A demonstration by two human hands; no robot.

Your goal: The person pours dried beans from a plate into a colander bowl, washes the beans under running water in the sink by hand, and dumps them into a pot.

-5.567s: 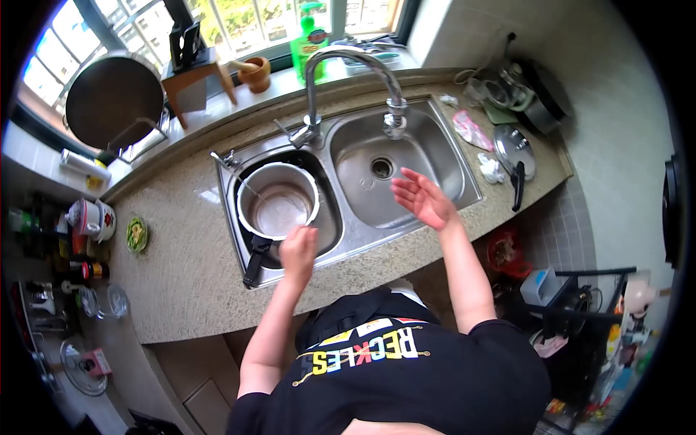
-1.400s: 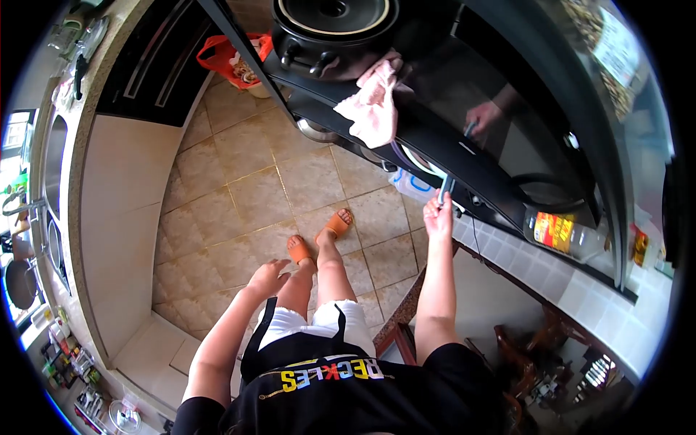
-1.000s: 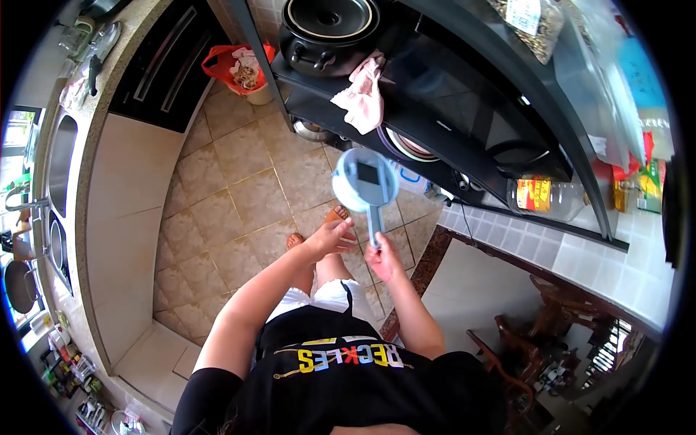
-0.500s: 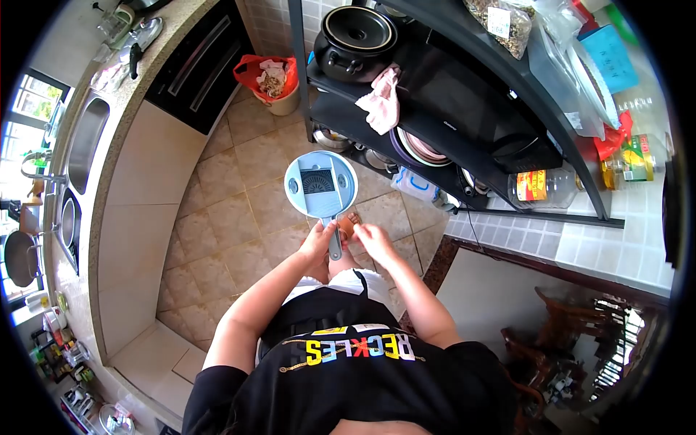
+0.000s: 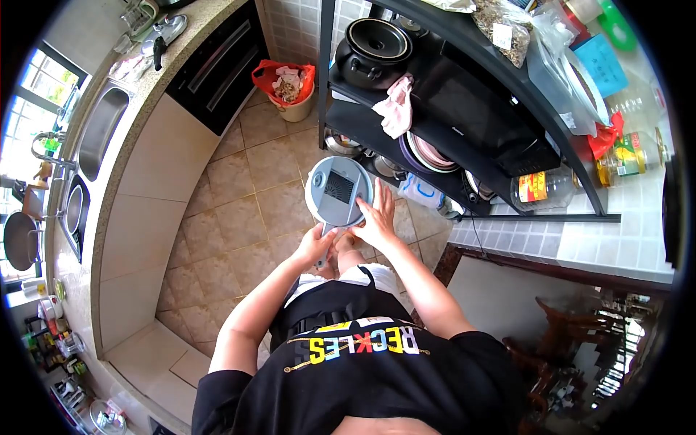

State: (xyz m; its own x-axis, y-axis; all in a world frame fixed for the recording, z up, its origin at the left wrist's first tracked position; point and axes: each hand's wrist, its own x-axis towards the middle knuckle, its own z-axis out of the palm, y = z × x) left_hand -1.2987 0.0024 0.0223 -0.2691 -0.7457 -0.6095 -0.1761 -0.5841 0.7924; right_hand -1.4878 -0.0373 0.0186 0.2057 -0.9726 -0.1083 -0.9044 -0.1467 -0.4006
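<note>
A round grey-blue vegetable slicer (image 5: 335, 210) with a handle is held in front of my body, over the floor. Its top has a dark rectangular insert and a round opening to the left. My left hand (image 5: 315, 243) is closed round the handle, just below the round part. At the right rim, my right hand (image 5: 377, 221) grips the slicer, its thumb lying over the top and its fingers stretched along the side. The underside of the slicer is hidden from me.
A bin (image 5: 296, 110) with a red bag stands ahead on the tiled floor. The black shelf rack (image 5: 428, 145) at right holds a black pot (image 5: 373, 54) and a pink cloth (image 5: 396, 107). On the left runs a counter with a sink (image 5: 105, 130).
My right hand has come from beside the handle up onto the slicer's right rim. The slicer has shifted slightly right in view and turned, and my view has moved a little.
</note>
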